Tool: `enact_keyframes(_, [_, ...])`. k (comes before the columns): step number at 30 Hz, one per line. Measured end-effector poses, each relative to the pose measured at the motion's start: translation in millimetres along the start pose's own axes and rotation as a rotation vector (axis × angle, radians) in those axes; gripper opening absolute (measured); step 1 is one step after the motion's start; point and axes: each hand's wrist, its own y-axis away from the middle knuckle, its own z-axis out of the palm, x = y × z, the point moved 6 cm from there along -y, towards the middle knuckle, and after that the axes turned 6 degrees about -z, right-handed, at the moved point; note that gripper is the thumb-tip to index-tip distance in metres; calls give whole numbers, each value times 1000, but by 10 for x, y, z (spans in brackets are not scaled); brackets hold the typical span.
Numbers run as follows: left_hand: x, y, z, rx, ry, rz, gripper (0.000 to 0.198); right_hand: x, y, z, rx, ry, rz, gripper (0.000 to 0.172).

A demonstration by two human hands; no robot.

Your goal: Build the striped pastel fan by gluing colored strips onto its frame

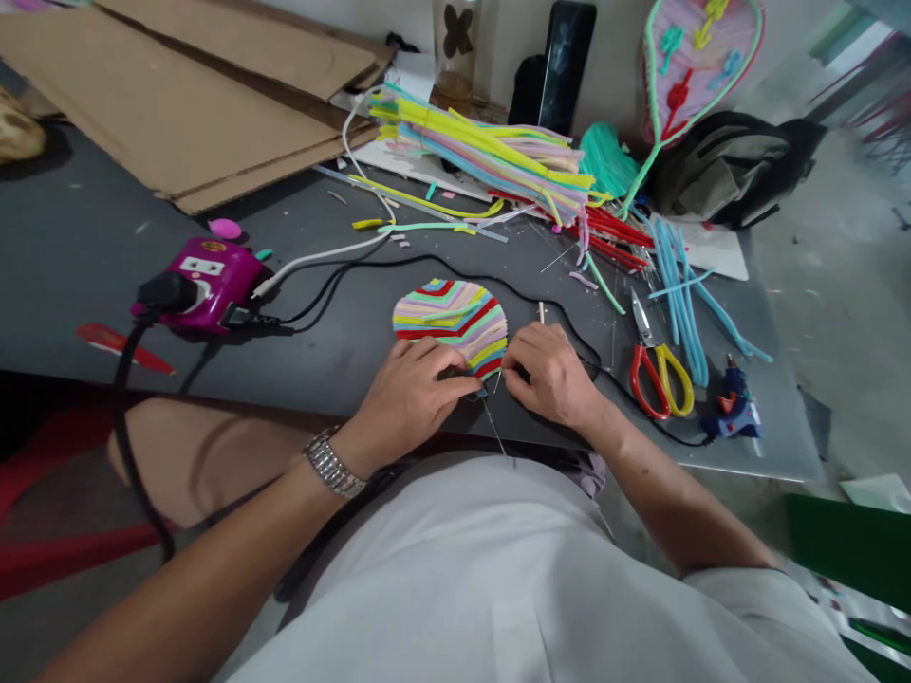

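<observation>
A round piece covered in striped pipe cleaners [448,313] lies near the table's front edge, in red, yellow, green, lilac and blue chevrons. My left hand [413,389], a metal watch on its wrist, rests over its lower left part, thumb and forefinger closed at the near rim. At the right rim my right hand [548,370] has its fingers curled in a pinch. A thin pale strand shows by its fingertips, but what they hold is too small to make out. Another thin wire-like strand [493,425] hangs below the disc toward my lap.
Scissors [651,365] and a blue glue gun [740,408] lie at right, beside blue pipe cleaners [683,304]. Behind are bundled pipe cleaners [491,152], a phone [567,66] and a decorated paddle shape [701,57]. A purple power socket [206,285] with cords and cardboard [177,104] occupy the left.
</observation>
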Motion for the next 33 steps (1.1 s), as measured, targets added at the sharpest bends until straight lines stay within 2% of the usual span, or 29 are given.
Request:
enact_keyframes(8, [-7, 9, 0, -8, -5, -19, 28, 100, 33, -68, 0, -134, 5, 13])
enact_keyframes(12, [-34, 15, 23, -21, 9, -36, 27, 68, 33, -71, 6, -139, -3, 11])
enact_keyframes(22, [-55, 21, 66, -84, 1, -70, 25, -6, -43, -44, -93, -91, -94, 14])
enact_keyframes(27, [-50, 9, 74, -124, -2, -74, 23, -22, -63, -2, -129, 38, -132, 16])
enact_keyframes(33, [-78, 40, 82, -83, 26, -80, 24, -16, -21, -5, -105, 98, -138, 19])
